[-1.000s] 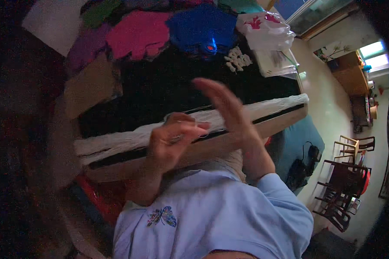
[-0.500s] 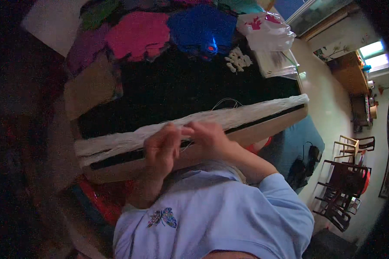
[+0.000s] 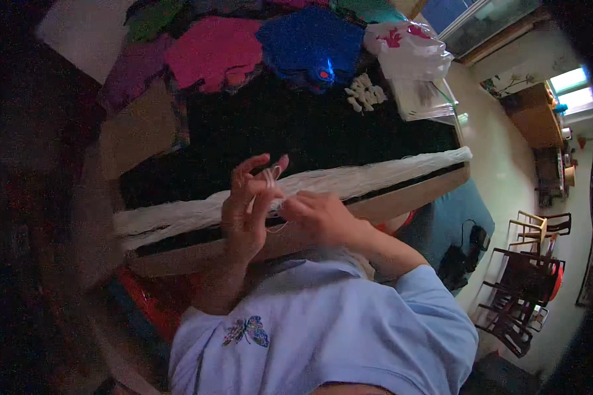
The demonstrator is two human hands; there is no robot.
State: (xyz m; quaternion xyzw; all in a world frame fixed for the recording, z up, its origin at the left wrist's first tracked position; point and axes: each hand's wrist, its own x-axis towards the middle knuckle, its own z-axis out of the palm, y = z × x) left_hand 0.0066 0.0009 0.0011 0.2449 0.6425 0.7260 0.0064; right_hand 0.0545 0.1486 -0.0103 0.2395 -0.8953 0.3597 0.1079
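A long skein of white thread (image 3: 369, 175) stretches along the near edge of the dark-topped table. In front of it my left hand (image 3: 244, 201) is raised, with loops of white thread (image 3: 270, 176) wound round its fingers. Its fingertips stick up above the loops. My right hand (image 3: 319, 216) is closed close beside it, fingers pinched at the lower part of the loops. A loose strand hangs below the two hands. Exactly how the thread runs between the right fingers is hidden.
Several small white thread bundles (image 3: 364, 93) lie at the back right, by a white plastic bag (image 3: 408, 52) and a clear-wrapped stack (image 3: 425, 99). Pink (image 3: 214, 49) and blue (image 3: 310, 43) piles sit at the back. Brown cardboard (image 3: 141, 122) lies left.
My left hand has opened its fingers upward, and the loops of thread on them now show. The right hand has stayed near it, shifting slightly lower.
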